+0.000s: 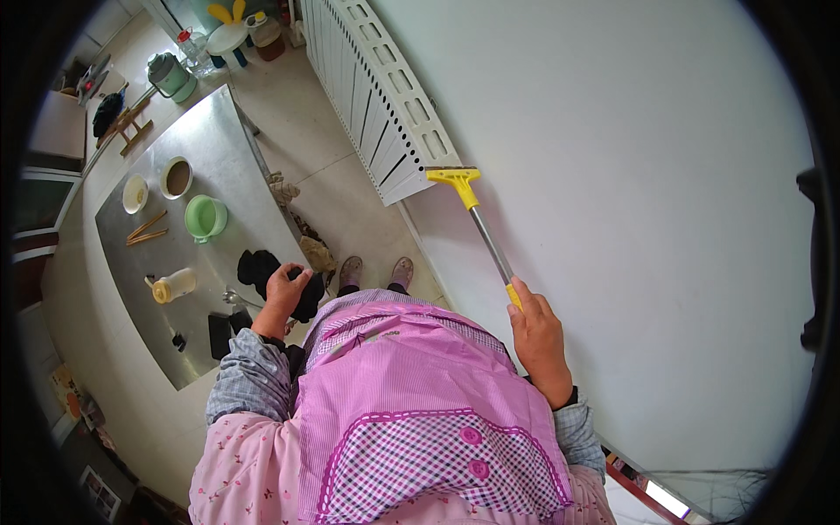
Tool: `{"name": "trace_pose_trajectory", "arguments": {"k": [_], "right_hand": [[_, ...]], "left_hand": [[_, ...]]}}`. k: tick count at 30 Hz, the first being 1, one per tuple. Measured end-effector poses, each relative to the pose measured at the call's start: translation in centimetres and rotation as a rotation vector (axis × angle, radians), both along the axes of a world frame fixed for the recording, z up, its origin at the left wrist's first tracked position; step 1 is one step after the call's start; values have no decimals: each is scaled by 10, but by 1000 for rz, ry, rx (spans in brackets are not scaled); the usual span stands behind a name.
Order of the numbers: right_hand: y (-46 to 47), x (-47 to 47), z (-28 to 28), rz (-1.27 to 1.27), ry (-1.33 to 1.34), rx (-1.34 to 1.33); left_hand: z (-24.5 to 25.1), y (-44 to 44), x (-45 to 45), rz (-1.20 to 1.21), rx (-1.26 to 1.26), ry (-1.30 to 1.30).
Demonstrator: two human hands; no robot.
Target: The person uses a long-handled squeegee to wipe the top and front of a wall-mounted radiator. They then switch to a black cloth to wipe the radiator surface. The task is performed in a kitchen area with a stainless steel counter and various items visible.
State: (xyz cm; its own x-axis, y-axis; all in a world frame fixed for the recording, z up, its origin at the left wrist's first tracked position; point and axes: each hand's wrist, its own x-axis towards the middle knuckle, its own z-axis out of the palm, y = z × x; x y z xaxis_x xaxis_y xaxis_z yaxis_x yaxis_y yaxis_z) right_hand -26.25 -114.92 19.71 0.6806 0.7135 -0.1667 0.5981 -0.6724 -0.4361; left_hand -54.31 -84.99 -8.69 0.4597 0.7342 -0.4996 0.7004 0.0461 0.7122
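My right hand [538, 335] grips the yellow lower handle of a long-handled scraper [492, 239]. Its metal shaft slants up and left to a yellow head [454, 176] with a thin dark blade, which overlaps the near end of a white radiator [394, 98]; contact cannot be told. Behind the shaft is a pale wall [623, 197]. My left hand [283, 292] is loosely curled, with a gap between thumb and forefinger and nothing visible in it. Beneath or beside it a black cloth item [257, 266] lies at the edge of a metal table [151, 262].
On the table are a green cup [205, 218], a bowl of brown contents [177, 178], a pale bowl [135, 194], wooden sticks [146, 230], a yellow-lidded bottle [174, 286] and a metal ladle [233, 298]. A green jug [170, 75] and a small stool [228, 39] stand on the floor beyond.
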Motion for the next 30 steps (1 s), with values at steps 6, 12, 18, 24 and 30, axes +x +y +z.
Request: {"name": "trace_pose_trajectory", "arguments": {"k": [6,12,18,24,30], "right_hand": [[2,5,-3,15,-29,-6],[7,6,2,7,24,16],[11,6,5,-9,24,12],[12,6,5,17,-11,11],[16,5,6,25,0,12]], "left_hand": [[1,-3,-8,-1,26,-10],[-1,-7,-17,26,28,-16],[-1,-9,-17,64,-5,-21],[2,-8,-13,34,19,-26],[2,-4,-8,28,10,-32]]}}
